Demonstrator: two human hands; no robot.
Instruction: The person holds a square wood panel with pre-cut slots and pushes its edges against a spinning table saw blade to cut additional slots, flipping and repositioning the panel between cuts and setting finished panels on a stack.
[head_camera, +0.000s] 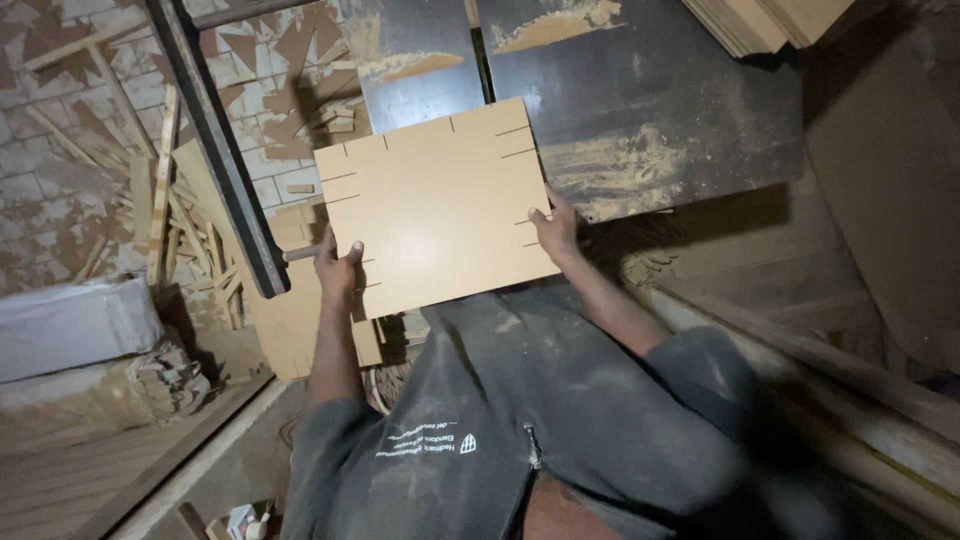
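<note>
I hold a light brown square board (435, 205) with short saw slots cut into its left and right edges. My left hand (338, 268) grips its lower left edge, thumb on top. On the lower right edge sits my right hand (555, 228), fingers curled around it. The board lies tilted over the near edge of a dark table top (650, 90) dusted with sawdust. My grey shirt fills the bottom of the view.
A dark metal bar (215, 140) runs diagonally at the left. Wood offcuts and strips (165, 200) litter the tiled floor. More slotted boards (290, 310) lie below the held one. Stacked panels (760, 20) sit top right; a white bundle (70, 325) lies far left.
</note>
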